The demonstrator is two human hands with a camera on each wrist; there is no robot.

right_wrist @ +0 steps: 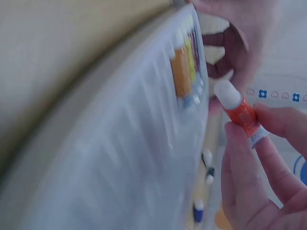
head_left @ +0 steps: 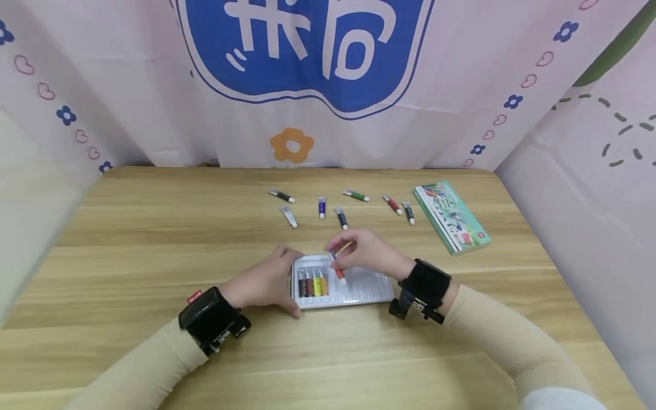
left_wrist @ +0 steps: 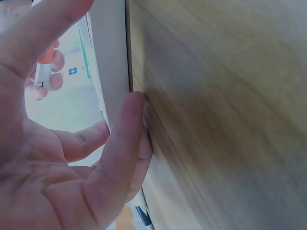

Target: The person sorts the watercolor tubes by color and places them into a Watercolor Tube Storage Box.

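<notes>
A white plastic tray (head_left: 366, 287) with slots lies on the table. Its left slots hold several paint tubes in a row, dark, brown, yellow and an orange-yellow tube (head_left: 324, 286). At the tray's left end, my left hand (head_left: 274, 279) grips the edge, thumb at the front corner and fingers at the back. My right hand (head_left: 366, 250) pinches an orange-red paint tube (right_wrist: 242, 115) by its lower end, above the tray. That tube's white cap tilts down toward the slots in the head view. Right of the filled slots, the tray shows bare ridges.
Behind the tray lie several loose paint tubes, among them a white tube (head_left: 289, 217), a blue-violet tube (head_left: 322, 208), a green tube (head_left: 356, 195) and a red tube (head_left: 392, 205). A teal box (head_left: 452, 218) rests at the right. A printed cloth (head_left: 154, 85) hangs behind the table.
</notes>
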